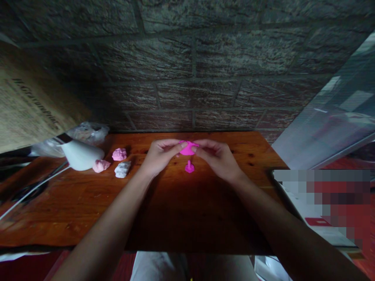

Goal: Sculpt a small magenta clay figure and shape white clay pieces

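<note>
Both my hands pinch a flattened piece of bright pink modelling clay [188,148] between thumbs and fingers, a little above the wooden table. My left hand [160,155] grips its left edge, and my right hand [216,157] grips its right edge. Just below the piece, a small pink clay stand [189,167] with a round base and an upright stem rests on the tabletop. Off to the left lie a pink clay lump [119,154], a paler pink lump [101,166] and a white lump [122,169]. The fingers behind the clay are partly hidden.
A white cone-shaped object [82,155] lies near the left lumps, with a clear plastic bag [90,134] behind it. A printed brown paper item [32,97] hangs over the left side. A stone-patterned wall [175,70] borders the wooden table [187,218] at the back.
</note>
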Demonstrator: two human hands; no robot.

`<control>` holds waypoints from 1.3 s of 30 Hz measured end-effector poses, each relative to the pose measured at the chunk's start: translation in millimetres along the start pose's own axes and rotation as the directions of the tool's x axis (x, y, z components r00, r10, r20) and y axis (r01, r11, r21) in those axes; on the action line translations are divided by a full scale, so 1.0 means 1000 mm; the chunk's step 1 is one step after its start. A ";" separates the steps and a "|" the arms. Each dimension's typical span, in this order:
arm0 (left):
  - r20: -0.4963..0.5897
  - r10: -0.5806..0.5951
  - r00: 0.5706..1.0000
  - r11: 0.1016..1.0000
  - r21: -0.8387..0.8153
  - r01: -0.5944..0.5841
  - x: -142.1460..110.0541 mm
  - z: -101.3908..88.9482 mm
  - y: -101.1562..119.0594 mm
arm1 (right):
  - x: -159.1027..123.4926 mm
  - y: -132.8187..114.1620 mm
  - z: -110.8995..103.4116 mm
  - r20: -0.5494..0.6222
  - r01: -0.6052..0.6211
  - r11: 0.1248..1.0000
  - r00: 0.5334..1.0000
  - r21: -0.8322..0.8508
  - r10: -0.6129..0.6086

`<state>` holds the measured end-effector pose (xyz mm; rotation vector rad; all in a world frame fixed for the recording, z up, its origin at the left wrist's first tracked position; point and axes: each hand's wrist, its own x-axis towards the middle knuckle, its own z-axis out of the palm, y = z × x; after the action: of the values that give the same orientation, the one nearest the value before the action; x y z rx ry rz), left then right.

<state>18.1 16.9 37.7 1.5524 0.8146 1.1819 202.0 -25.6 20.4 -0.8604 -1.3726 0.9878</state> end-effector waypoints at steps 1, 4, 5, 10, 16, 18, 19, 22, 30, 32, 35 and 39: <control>0.019 -0.008 1.000 1.000 0.006 0.008 0.000 0.000 0.001 | 0.000 0.000 0.000 0.005 0.004 1.000 1.000 -0.006 -0.004; 0.053 -0.011 0.999 1.000 0.022 0.010 -0.001 -0.001 0.001 | 0.000 0.001 -0.001 0.017 0.026 0.999 1.000 -0.029 -0.025; 0.061 -0.002 0.998 1.000 0.025 0.000 -0.001 -0.001 0.001 | 0.000 0.001 -0.001 0.021 0.033 0.999 0.999 -0.039 -0.032; 0.052 0.079 0.996 0.996 0.026 -0.080 -0.001 0.002 -0.004 | -0.003 0.002 0.002 0.024 0.024 0.995 0.999 -0.093 -0.021; 0.052 0.039 0.998 0.999 0.035 -0.041 0.000 0.004 -0.008 | -0.002 0.004 0.003 -0.048 -0.028 0.999 0.999 -0.038 0.026; 0.090 0.023 0.996 0.999 0.030 -0.025 -0.001 0.004 -0.008 | -0.001 0.004 0.003 -0.083 -0.032 0.999 0.996 -0.017 0.030; 0.110 0.017 0.994 0.999 0.028 -0.021 -0.001 0.004 -0.008 | -0.001 0.004 0.003 -0.097 -0.034 0.999 0.995 -0.006 0.033; 0.160 0.013 0.987 0.999 0.034 -0.018 -0.002 0.003 -0.008 | 0.000 0.003 0.004 -0.123 -0.056 0.998 0.991 0.034 0.060; 0.223 0.055 0.973 0.995 0.068 -0.072 -0.004 0.004 -0.007 | 0.000 -0.001 0.002 -0.015 -0.060 0.998 0.998 0.002 0.060; 0.219 0.066 0.973 0.995 0.059 -0.081 -0.004 0.006 -0.008 | 0.000 -0.001 0.002 -0.011 -0.048 0.999 0.999 -0.023 0.048; 0.199 0.056 0.979 0.994 0.082 -0.073 -0.004 0.007 -0.008 | 0.001 -0.001 0.002 -0.034 -0.043 0.999 0.999 -0.025 0.043; 0.189 0.055 0.980 0.994 0.087 -0.073 -0.004 0.006 -0.004 | 0.000 -0.002 0.003 -0.072 -0.063 0.998 0.995 0.026 0.065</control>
<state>22.9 12.6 32.6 1.7491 0.7091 1.0374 198.9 -26.3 22.2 -0.9190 -1.2760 1.0096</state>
